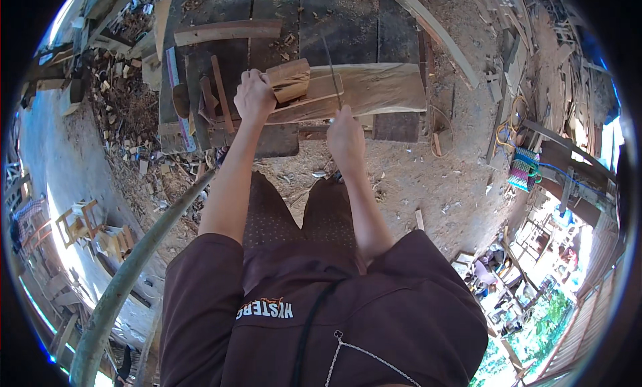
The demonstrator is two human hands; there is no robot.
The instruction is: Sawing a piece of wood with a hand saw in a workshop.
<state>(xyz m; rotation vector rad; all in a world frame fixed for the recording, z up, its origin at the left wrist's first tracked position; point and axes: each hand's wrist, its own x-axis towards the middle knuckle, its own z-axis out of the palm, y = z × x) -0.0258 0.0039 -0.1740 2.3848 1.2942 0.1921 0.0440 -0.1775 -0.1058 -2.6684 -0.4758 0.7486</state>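
A pale wooden plank [391, 89] lies across the dark workbench in front of me. A short curved wooden block [290, 78] rests at its left part, beside a thin wood strip [304, 108]. My left hand [255, 97] is closed at the block's left end, its fingertips partly hidden. My right hand [346, 136] is closed around the handle of a long thin-bladed tool [334, 72]. That blade points away from me, almost edge-on, and crosses over the plank near the strip's right end. Whether it is a saw or a knife cannot be told.
The dark slatted workbench [338, 26] carries a curved wood piece [227, 31] and several loose strips. A slanting pole [134, 266] stands at my left. Offcuts [127, 72] litter the left ground. A long curved timber [435, 32] lies at the bench's right, with a woven bag [523, 169] farther right.
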